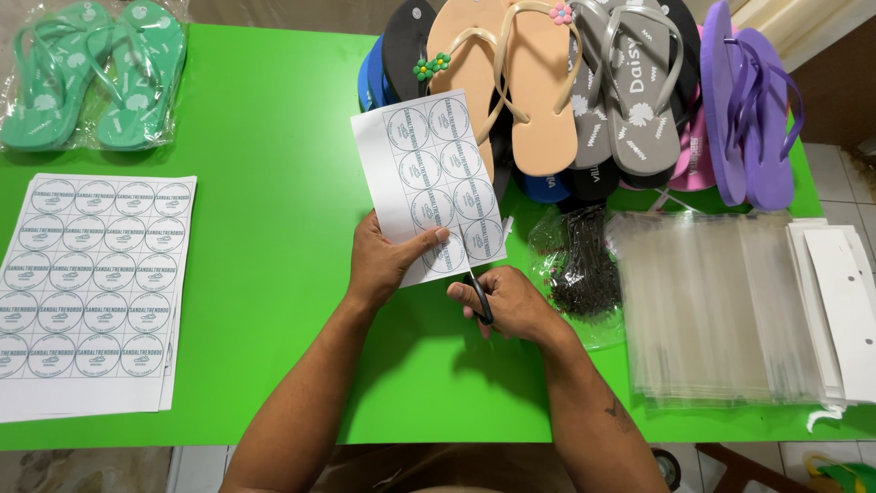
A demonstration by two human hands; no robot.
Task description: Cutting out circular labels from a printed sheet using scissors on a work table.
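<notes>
My left hand (388, 262) pinches the lower edge of a narrow white strip of paper (429, 178) printed with two columns of round labels, held up over the green table (274, 164). My right hand (511, 304) grips black-handled scissors (480, 297) just below the strip's bottom edge; the blades are mostly hidden behind the paper and my fingers.
A stack of full label sheets (91, 292) lies at the left. Bagged mint-green flip-flops (91, 73) sit at the far left corner. A pile of coloured flip-flops (584, 82) fills the far middle. A bag of small black fasteners (579, 269), clear plastic bags (721, 306) and white cards (844, 306) lie at right.
</notes>
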